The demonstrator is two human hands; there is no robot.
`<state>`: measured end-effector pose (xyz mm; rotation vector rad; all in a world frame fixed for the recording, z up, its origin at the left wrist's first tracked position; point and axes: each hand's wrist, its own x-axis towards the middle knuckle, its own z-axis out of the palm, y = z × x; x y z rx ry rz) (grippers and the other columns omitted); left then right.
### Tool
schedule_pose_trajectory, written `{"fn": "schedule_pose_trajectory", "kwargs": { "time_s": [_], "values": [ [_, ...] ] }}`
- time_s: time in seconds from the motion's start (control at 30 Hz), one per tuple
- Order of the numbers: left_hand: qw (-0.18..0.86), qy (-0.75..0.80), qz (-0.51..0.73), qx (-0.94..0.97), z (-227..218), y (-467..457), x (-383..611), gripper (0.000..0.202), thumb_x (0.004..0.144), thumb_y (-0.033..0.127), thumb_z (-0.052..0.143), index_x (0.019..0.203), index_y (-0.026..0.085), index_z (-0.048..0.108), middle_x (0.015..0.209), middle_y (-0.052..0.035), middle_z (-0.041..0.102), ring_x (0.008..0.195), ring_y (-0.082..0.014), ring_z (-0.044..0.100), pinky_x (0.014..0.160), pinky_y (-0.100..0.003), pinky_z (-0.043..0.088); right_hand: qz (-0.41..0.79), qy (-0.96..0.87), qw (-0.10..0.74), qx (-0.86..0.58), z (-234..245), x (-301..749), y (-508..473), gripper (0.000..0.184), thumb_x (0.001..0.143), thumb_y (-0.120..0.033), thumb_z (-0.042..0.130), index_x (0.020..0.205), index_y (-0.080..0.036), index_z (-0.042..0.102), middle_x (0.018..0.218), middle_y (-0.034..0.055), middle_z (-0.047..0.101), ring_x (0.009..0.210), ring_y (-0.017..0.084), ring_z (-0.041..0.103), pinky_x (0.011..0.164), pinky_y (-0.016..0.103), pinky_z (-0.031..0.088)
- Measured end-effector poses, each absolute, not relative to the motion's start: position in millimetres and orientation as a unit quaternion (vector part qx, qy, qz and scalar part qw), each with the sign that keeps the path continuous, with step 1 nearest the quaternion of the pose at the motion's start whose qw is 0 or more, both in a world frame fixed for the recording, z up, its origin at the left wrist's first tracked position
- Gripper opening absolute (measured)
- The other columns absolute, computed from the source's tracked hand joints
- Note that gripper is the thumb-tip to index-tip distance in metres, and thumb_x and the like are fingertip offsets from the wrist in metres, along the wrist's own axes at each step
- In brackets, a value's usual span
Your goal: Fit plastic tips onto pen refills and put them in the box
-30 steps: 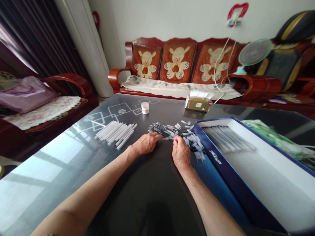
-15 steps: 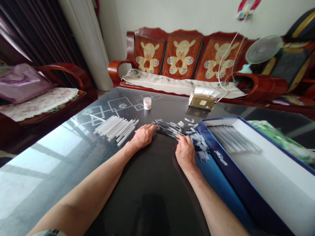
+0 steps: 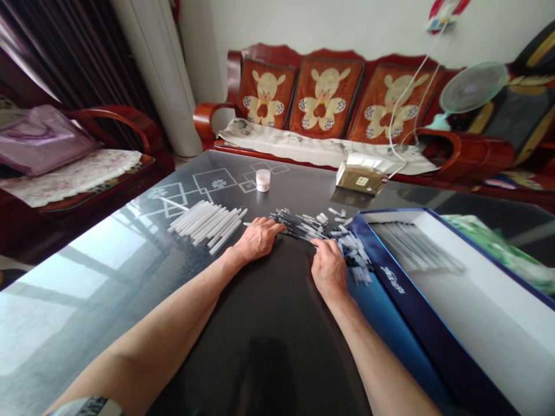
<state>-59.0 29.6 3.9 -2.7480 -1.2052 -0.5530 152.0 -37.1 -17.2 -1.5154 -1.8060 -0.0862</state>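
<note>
My left hand (image 3: 260,238) is closed just above the table, fingertips at the left end of a loose pile of dark pen refills (image 3: 297,222). A short white end, seemingly of a pen barrel (image 3: 246,223), sticks out past its far side; the fingers hide the rest. My right hand (image 3: 328,267) pinches the near end of a thin dark refill at the pile's right edge. White pen barrels (image 3: 208,222) lie in a row to the left. Clear and black pen caps (image 3: 353,247) are heaped beyond my right hand, against the box.
A blue box (image 3: 392,283) with a white inside stands at right, several pens (image 3: 418,248) lined up in it. A small round container (image 3: 262,180) and a tissue box (image 3: 361,176) are farther back. Green-white packaging (image 3: 494,242) lies behind the blue box.
My left hand has shifted slightly right along the refills, its fingertips nearer my right hand. The right hand stays nearly in place. The whole view has moved a little.
</note>
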Motion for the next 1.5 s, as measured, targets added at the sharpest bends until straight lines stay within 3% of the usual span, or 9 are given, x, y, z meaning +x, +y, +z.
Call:
{"fn": "schedule_pose_trajectory", "kwargs": {
  "time_s": [0.3, 0.47, 0.67, 0.8, 1.03, 1.27, 1.5],
  "values": [
    [0.052, -0.376, -0.177, -0.908, 4, 27, -58, 0.047, 0.086, 0.01, 0.04, 0.127, 0.024, 0.057, 0.09, -0.0055, 0.062, 0.081, -0.0192, 0.054, 0.082, -0.034, 0.044, -0.028, -0.71, 0.389, -0.587, -17, 152, -37, 0.035, 0.08, -0.003, 0.04, 0.1, -0.016, 0.065, 0.098, 0.0099, 0.062, 0.092, 0.021, 0.059, 0.083, 0.032, 0.049],
    [0.044, -0.361, -0.178, -0.914, 8, 22, -55, 0.042, 0.087, 0.015, 0.043, 0.124, 0.025, 0.06, 0.083, -0.004, 0.06, 0.078, -0.0178, 0.055, 0.079, -0.031, 0.046, -0.03, -0.712, 0.4, -0.577, -15, 153, -38, 0.035, 0.081, -0.004, 0.039, 0.099, -0.016, 0.066, 0.097, 0.0097, 0.063, 0.091, 0.021, 0.059, 0.083, 0.033, 0.049],
    [0.06, -0.345, -0.18, -0.919, 13, 12, -38, 0.036, 0.097, 0.043, 0.038, 0.113, 0.027, 0.065, 0.077, -0.0029, 0.059, 0.073, -0.0169, 0.056, 0.069, -0.028, 0.045, -0.022, -0.734, 0.404, -0.545, -14, 150, -39, 0.032, 0.086, -0.007, 0.039, 0.1, -0.017, 0.066, 0.095, 0.009, 0.065, 0.091, 0.021, 0.061, 0.083, 0.033, 0.05],
    [0.068, -0.354, -0.203, -0.91, 9, 6, -27, 0.036, 0.098, 0.041, 0.036, 0.106, 0.024, 0.066, 0.076, -0.0025, 0.06, 0.071, -0.0159, 0.057, 0.066, -0.026, 0.043, 0.011, -0.752, 0.433, -0.496, -15, 148, -37, 0.026, 0.09, -0.012, 0.042, 0.102, -0.018, 0.063, 0.095, 0.0074, 0.065, 0.09, 0.018, 0.063, 0.082, 0.03, 0.051],
    [0.044, -0.407, -0.234, -0.882, 3, 7, -24, 0.033, 0.096, 0.038, 0.039, 0.091, 0.023, 0.069, 0.074, -0.002, 0.062, 0.072, -0.0155, 0.06, 0.061, -0.024, 0.042, -0.02, -0.67, 0.475, -0.571, -17, 150, -35, 0.013, 0.085, -0.023, 0.055, 0.091, -0.018, 0.065, 0.09, 0.0082, 0.062, 0.085, 0.02, 0.062, 0.076, 0.033, 0.053],
    [0.032, -0.379, -0.205, -0.902, 3, 4, -24, 0.035, 0.098, 0.039, 0.037, 0.116, 0.024, 0.062, 0.086, -0.0037, 0.063, 0.08, -0.0166, 0.061, 0.064, -0.023, 0.045, -0.005, -0.667, 0.49, -0.561, -15, 151, -36, 0.017, 0.086, -0.023, 0.052, 0.087, -0.019, 0.069, 0.085, 0.0063, 0.068, 0.078, 0.017, 0.064, 0.075, 0.029, 0.052],
    [0.011, -0.335, -0.187, -0.924, -1, 1, -19, 0.037, 0.097, 0.022, 0.035, 0.13, 0.019, 0.051, 0.09, -0.0055, 0.062, 0.083, -0.0173, 0.06, 0.071, -0.026, 0.05, 0.039, -0.669, 0.483, -0.564, -19, 147, -35, 0.019, 0.085, -0.021, 0.052, 0.098, -0.019, 0.065, 0.084, 0.0054, 0.073, 0.076, 0.017, 0.069, 0.075, 0.029, 0.055]
  ]
}}
